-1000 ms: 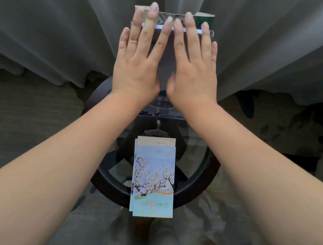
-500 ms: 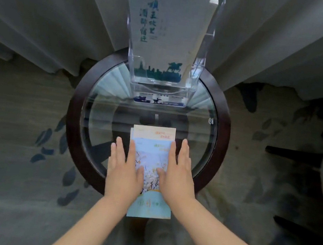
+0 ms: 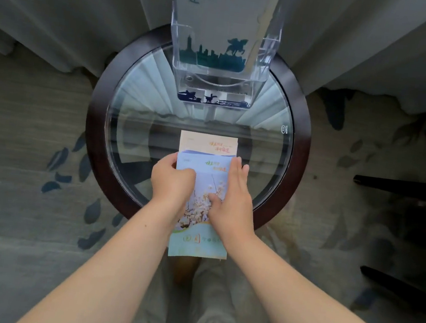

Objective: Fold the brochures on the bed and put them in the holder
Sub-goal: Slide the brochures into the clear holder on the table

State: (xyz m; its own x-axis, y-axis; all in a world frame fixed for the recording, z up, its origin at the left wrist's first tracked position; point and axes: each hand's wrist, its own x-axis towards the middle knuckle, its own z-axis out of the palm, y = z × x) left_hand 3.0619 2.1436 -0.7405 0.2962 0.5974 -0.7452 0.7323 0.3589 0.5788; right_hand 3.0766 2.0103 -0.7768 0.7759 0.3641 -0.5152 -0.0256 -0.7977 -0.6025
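1 white brochure [image 3: 224,22] stands in the holder [image 3: 266,57], while the left hand [image 3: 172,183] and right hand [image 3: 234,199] curl fingers round the blue brochure [image 3: 204,176] atop 1 peach brochure [image 3: 207,143], both yet unplaced.

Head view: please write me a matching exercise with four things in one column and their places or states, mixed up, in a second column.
Things:
1. blue brochure
2. cream brochure
3. white brochure
4. holder

Places or states:
A. stands inside the clear plastic
B. lies partly covered, with its far end showing
C. gripped at its edges by the left hand and the right hand
D. stands at the far side of the glass table

Pairs: 1-C, 2-B, 3-A, 4-D
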